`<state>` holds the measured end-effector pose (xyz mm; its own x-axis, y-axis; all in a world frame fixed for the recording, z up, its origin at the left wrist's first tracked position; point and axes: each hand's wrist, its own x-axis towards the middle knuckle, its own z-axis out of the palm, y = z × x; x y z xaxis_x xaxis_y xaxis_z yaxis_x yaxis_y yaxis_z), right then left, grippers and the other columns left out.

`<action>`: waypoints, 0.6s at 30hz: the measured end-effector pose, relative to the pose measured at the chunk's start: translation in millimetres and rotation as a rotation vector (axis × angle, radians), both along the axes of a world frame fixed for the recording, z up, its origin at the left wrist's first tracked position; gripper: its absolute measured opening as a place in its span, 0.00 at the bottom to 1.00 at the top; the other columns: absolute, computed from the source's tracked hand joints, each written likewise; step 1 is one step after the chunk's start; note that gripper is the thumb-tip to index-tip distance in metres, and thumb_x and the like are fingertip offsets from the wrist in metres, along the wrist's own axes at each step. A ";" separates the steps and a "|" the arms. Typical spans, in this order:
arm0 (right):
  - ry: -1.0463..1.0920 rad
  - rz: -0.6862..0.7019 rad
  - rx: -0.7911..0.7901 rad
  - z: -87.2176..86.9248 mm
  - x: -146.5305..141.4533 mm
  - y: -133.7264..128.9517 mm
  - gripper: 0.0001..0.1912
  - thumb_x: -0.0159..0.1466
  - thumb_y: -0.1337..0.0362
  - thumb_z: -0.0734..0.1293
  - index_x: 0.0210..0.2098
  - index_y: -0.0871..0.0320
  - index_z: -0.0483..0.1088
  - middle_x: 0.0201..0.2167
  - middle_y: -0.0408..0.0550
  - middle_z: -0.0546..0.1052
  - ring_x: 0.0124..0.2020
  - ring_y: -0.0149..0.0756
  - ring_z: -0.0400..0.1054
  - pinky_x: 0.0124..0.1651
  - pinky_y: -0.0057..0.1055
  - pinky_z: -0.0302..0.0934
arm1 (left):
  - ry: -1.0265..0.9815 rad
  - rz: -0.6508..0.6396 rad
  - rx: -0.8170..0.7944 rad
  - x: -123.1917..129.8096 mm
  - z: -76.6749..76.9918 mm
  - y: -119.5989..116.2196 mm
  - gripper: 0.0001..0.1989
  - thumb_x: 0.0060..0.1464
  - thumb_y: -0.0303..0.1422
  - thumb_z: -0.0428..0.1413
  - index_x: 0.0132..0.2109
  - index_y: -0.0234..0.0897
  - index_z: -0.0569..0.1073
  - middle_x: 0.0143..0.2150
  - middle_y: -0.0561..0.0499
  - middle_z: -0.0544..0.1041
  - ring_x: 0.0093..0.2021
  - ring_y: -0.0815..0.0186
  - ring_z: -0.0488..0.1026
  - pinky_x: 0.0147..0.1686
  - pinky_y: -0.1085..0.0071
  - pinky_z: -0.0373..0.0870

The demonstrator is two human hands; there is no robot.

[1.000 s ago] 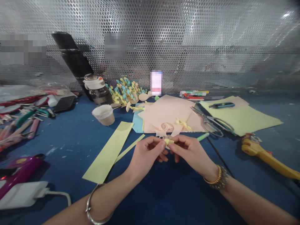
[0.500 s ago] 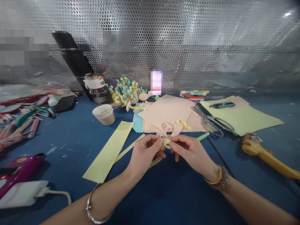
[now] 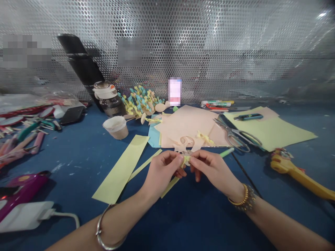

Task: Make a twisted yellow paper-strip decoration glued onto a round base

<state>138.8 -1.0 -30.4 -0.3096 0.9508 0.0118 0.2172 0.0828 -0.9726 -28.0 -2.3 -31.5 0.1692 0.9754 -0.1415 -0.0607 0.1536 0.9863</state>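
Observation:
Between my two hands is a small yellow paper piece. My left hand pinches its left side between thumb and forefinger, and my right hand pinches its right side. A narrow yellow strip shows below my left hand. To the left lie a wide yellow paper strip and a thin yellow strip. Just beyond my fingers, pink paper scraps rest at the front edge of pink paper sheets.
Scissors and a cutter lie at the right, with a yellow-handled tool nearer. A paper cup, a jar and a cluster of paper flowers stand back left. A purple tool lies far left.
My hands have barely moved. The narrow yellow strip below my left hand now shows more of its length, reaching lower and to the left.

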 end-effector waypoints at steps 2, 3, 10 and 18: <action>-0.003 0.007 -0.004 0.3 -0.2 -0.4 0.12 0.64 0.58 0.62 0.30 0.59 0.69 0.23 0.40 0.69 0.17 0.23 0.64 0.22 0.23 0.60 | 0.005 -0.006 0.005 0.1 0.4 -0.1 0.09 0.53 0.36 0.57 0.31 0.34 0.72 0.20 0.54 0.73 0.21 0.72 0.72 0.23 0.79 0.69; -0.004 0.011 -0.007 0.7 -0.3 -0.7 0.11 0.64 0.58 0.62 0.31 0.59 0.69 0.23 0.40 0.69 0.18 0.23 0.65 0.22 0.22 0.60 | 0.007 -0.005 0.006 0.3 0.8 -0.3 0.09 0.53 0.36 0.57 0.31 0.34 0.71 0.20 0.54 0.73 0.22 0.72 0.72 0.23 0.79 0.69; -0.039 -0.004 0.001 2.2 -1.1 -0.8 0.10 0.62 0.58 0.64 0.31 0.59 0.70 0.23 0.40 0.69 0.18 0.24 0.65 0.22 0.23 0.61 | -0.048 -0.031 -0.014 -0.3 0.8 -0.9 0.10 0.54 0.37 0.55 0.31 0.34 0.71 0.20 0.53 0.74 0.22 0.71 0.73 0.24 0.77 0.70; -0.031 -0.036 0.018 0.9 -0.3 0.0 0.11 0.62 0.58 0.64 0.30 0.59 0.69 0.22 0.40 0.70 0.18 0.23 0.65 0.22 0.23 0.60 | -0.024 -0.016 0.004 0.5 0.8 -0.3 0.07 0.52 0.34 0.58 0.31 0.33 0.72 0.21 0.53 0.75 0.23 0.72 0.73 0.25 0.78 0.70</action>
